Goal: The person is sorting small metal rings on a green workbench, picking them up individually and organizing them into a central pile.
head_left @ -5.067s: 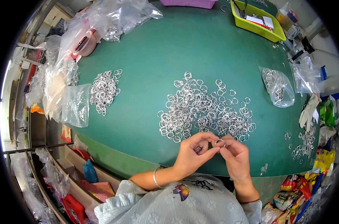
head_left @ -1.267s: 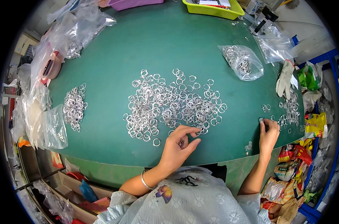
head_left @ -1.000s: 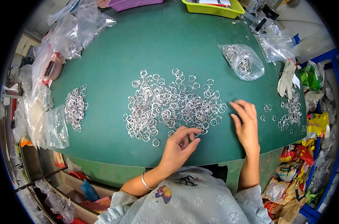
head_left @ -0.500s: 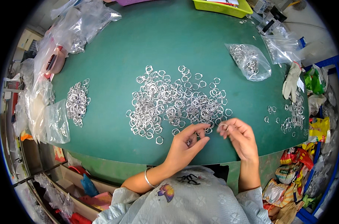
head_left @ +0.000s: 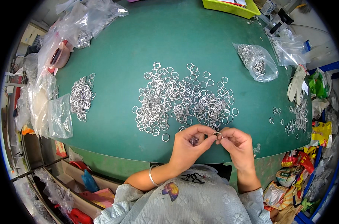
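A wide heap of loose silver metal rings (head_left: 184, 100) lies on the green table (head_left: 158, 41). Just in front of it, at the near edge, my left hand (head_left: 187, 145) and my right hand (head_left: 238, 143) meet. Between their fingertips they pinch one metal ring (head_left: 217, 135). My left palm also cups a few more rings (head_left: 193, 141). A bracelet circles my left wrist.
A smaller ring pile (head_left: 81, 98) lies at the left beside clear plastic bags (head_left: 50, 108). A bag of rings (head_left: 255, 61) sits at the right back, scattered rings (head_left: 294, 117) and a white glove (head_left: 296, 80) at the right edge, a yellow-green tray (head_left: 233, 6) at the back.
My right hand came back from the scattered rings at the right edge to the middle. It now meets my left hand, and both pinch one ring.
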Available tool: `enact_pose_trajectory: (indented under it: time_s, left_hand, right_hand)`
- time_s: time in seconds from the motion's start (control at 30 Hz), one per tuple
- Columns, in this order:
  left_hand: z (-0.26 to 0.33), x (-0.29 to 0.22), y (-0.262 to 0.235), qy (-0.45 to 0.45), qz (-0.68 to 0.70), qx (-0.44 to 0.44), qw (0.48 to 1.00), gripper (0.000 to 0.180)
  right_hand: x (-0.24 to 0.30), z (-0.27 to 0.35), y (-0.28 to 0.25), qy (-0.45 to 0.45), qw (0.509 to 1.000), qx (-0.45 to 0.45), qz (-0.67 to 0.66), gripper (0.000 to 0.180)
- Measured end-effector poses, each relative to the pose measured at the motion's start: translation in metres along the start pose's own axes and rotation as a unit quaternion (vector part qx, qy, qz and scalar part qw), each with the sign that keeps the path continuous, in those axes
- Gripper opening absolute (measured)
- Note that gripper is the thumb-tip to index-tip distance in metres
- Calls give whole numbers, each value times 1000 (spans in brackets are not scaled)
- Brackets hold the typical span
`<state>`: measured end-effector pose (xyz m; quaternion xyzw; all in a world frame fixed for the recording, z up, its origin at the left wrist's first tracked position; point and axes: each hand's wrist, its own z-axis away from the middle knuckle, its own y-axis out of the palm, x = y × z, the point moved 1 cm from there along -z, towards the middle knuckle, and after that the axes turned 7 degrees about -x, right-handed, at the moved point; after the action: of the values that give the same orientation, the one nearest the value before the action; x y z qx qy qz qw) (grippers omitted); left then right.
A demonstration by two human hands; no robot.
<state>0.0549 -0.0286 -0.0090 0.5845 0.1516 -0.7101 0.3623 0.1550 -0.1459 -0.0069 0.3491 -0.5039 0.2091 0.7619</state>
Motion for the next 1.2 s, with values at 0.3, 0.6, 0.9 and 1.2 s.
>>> enact_pose_trajectory:
  time_s: [0.3,0.6,0.9,1.2]
  left_hand:
    - [5,-2,-2,14,21,40,999,15]
    - [7,-1,-3,26,53,64,996,29]
    - [8,-7,-1,-16,79,104,991,25]
    - [6,-13,-3,-92,86,150,981,18]
  right_hand:
    - [3,5,6,-86,993,-24,82,10]
    - [4,6,8,-127,982,-31,136,8]
    - [14,10,13,-145,977,-45,150,6]
    - [17,14,13,-194,960,-59,191,5]
